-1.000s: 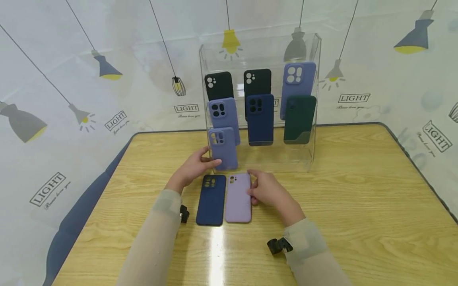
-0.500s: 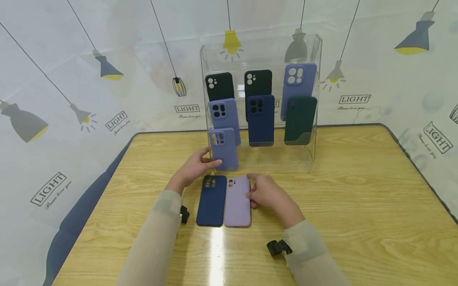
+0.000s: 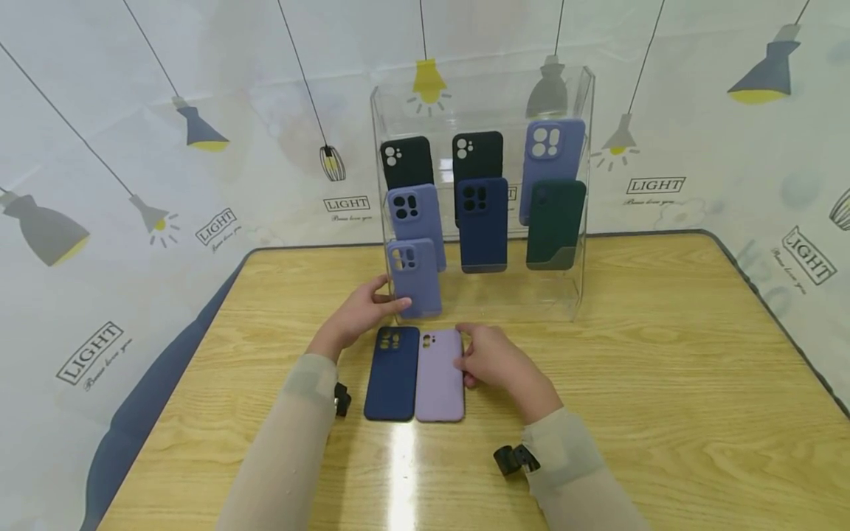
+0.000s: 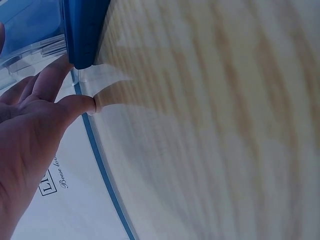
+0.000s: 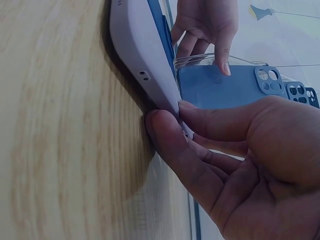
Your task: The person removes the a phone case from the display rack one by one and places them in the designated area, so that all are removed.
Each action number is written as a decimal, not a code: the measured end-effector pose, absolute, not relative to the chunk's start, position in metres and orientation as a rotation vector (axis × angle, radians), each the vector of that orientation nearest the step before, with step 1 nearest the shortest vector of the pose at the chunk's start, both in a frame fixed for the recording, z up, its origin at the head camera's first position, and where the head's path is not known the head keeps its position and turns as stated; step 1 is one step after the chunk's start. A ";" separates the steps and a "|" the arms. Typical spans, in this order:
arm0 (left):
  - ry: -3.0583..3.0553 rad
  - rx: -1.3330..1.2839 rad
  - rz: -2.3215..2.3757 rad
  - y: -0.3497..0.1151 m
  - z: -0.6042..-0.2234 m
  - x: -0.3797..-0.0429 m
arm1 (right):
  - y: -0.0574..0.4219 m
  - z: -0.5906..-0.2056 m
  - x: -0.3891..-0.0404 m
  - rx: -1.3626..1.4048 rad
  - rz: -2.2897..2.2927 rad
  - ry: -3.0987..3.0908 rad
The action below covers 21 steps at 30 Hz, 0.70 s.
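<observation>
A lilac phone case [image 3: 440, 376] lies on the table, its right edge pinched by my right hand [image 3: 498, 355] between thumb and fingers. Close along its left side lies a dark blue phone case [image 3: 392, 380]. My left hand [image 3: 358, 310] is at the lower left corner of the clear display stand [image 3: 508, 295]. Its thumb lies straight across the lower front of a periwinkle phone case [image 3: 417, 276] in the bottom row. The other fingers reach beside the stand's left wall, their tips partly hidden in the head view.
Upper rows of the stand hold more cases: two black cases [image 3: 406, 158], periwinkle ones [image 3: 554, 151], a blue case [image 3: 483, 228] and a dark green case [image 3: 556, 228]. The wooden table [image 3: 664, 354] meets a wall [image 3: 717, 44] printed with lamps.
The lilac case has slid slightly toward me and to the left, up against the blue case, with my right hand following. My left hand stays in place.
</observation>
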<state>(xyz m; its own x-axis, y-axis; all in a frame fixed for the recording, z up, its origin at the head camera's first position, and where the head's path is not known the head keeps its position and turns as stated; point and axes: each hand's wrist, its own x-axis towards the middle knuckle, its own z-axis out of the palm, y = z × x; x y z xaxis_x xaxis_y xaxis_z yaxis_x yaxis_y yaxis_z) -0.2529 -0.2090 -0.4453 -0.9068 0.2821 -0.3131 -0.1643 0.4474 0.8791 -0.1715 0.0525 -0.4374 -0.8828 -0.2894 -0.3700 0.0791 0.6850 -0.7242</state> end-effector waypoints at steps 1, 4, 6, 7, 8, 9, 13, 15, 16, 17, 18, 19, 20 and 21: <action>2.287 0.099 1.455 -0.209 -0.445 -0.253 | 0.052 -0.437 -0.172 -0.163 -1.079 2.434; 2.282 0.099 1.457 -0.210 -0.446 -0.253 | 0.052 -0.437 -0.173 -0.173 -1.082 2.439; 2.280 0.104 1.458 -0.210 -0.446 -0.253 | 0.052 -0.437 -0.173 -0.179 -1.082 2.446; 2.280 0.108 1.457 -0.210 -0.446 -0.253 | 0.052 -0.438 -0.174 -0.183 -1.080 2.450; 2.279 0.109 1.457 -0.210 -0.447 -0.253 | 0.052 -0.438 -0.174 -0.189 -1.078 2.455; 2.279 0.111 1.456 -0.210 -0.447 -0.253 | 0.052 -0.438 -0.174 -0.191 -1.076 2.457; 2.283 0.097 1.449 -0.210 -0.448 -0.255 | 0.053 -0.438 -0.175 -0.195 -1.067 2.461; 2.289 0.085 1.444 -0.210 -0.449 -0.256 | 0.053 -0.438 -0.175 -0.190 -1.064 2.460; 2.291 0.079 1.444 -0.210 -0.449 -0.256 | 0.053 -0.438 -0.175 -0.188 -1.065 2.459; 2.292 0.080 1.441 -0.210 -0.449 -0.256 | 0.053 -0.437 -0.176 -0.188 -1.062 2.458; 2.292 0.082 1.440 -0.210 -0.450 -0.256 | 0.053 -0.437 -0.176 -0.187 -1.059 2.457; 2.292 0.082 1.439 -0.211 -0.449 -0.256 | 0.053 -0.436 -0.176 -0.182 -1.056 2.454; 2.291 0.080 1.440 -0.211 -0.449 -0.256 | 0.054 -0.436 -0.176 -0.180 -1.052 2.451; 2.288 0.079 1.441 -0.211 -0.449 -0.256 | 0.054 -0.436 -0.176 -0.179 -1.047 2.447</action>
